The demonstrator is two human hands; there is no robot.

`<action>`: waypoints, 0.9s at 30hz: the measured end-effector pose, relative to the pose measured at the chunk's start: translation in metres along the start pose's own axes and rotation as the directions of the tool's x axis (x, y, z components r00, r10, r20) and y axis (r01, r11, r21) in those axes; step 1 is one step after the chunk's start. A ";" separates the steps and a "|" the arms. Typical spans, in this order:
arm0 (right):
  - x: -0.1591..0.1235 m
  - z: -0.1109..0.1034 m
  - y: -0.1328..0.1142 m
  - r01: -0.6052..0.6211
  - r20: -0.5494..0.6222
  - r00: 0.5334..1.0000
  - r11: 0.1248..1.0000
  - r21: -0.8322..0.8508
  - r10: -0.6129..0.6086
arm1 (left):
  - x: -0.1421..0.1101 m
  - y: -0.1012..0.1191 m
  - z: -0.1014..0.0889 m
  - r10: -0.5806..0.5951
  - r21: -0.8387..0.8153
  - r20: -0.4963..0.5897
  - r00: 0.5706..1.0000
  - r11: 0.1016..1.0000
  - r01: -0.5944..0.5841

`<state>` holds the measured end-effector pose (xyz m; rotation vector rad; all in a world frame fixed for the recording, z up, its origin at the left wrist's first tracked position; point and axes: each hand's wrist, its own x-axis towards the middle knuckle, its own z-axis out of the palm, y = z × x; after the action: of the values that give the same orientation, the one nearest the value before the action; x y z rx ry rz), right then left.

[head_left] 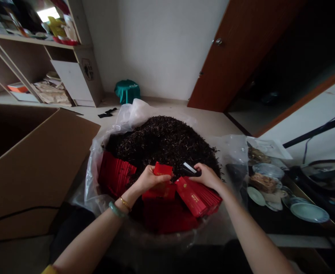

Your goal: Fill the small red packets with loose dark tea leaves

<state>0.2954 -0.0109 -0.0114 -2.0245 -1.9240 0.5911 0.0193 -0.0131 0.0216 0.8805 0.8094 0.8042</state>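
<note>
A large heap of dark, dry, twisted leaves (pixel 167 139), like loose tea, fills a clear plastic liner (pixel 91 182). My left hand (pixel 149 179), with a green bangle and a gold bracelet at the wrist, grips a small red packet (pixel 163 169), thumb across its front. In my right hand (pixel 206 176) is a small flat black-and-white object (pixel 190 168); its kind is unclear. Just below that hand lies a row of red packets (pixel 197 196) with gold print. More red packets (pixel 116 173) stand at the left, and others (pixel 167 217) lie nearest me.
An open cardboard box (pixel 41 171) stands at the left. On the right, a dark table (pixel 270 224) bears dishes, including a pale bowl (pixel 309 212). Behind are a shelf unit (pixel 72 82), a green-covered stool or bin (pixel 127 91) and a brown door (pixel 213 64).
</note>
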 end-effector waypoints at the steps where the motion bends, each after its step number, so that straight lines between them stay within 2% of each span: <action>1: 0.000 -0.003 -0.001 0.015 -0.019 1.000 0.997 0.073 -0.014 | 0.000 0.000 0.001 0.000 0.000 0.003 1.000 1.000 0.000; 3: -0.003 -0.012 -0.009 0.065 -0.051 0.997 0.971 0.229 -0.055 | -0.001 0.001 0.002 0.005 0.005 0.014 1.000 1.000 -0.005; 6: -0.015 -0.028 -0.037 0.177 -0.062 0.984 0.900 0.399 -0.166 | -0.001 0.000 0.003 0.017 0.046 0.031 0.999 0.999 -0.018; 9: -0.033 -0.040 -0.075 0.314 -0.040 0.946 0.886 0.342 -0.321 | -0.002 -0.001 0.003 0.057 0.110 0.051 0.997 0.992 -0.062; 13: -0.046 -0.041 -0.106 0.410 -0.009 0.909 0.889 0.203 -0.417 | -0.002 -0.005 0.004 0.082 0.203 0.135 0.988 0.973 -0.108; 20: -0.043 -0.027 -0.112 0.479 -0.052 0.876 0.855 0.200 -0.479 | 0.002 -0.012 0.004 0.150 0.243 0.148 0.978 0.953 -0.183; 27: -0.042 -0.024 -0.109 0.446 -0.099 0.895 0.876 0.184 -0.435 | -0.001 -0.009 0.008 0.081 0.229 0.187 0.979 0.966 -0.123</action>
<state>0.2099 -0.0436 0.0652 -1.3955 -2.0992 0.5768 0.0278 -0.0202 0.0166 1.2007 0.7177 0.7152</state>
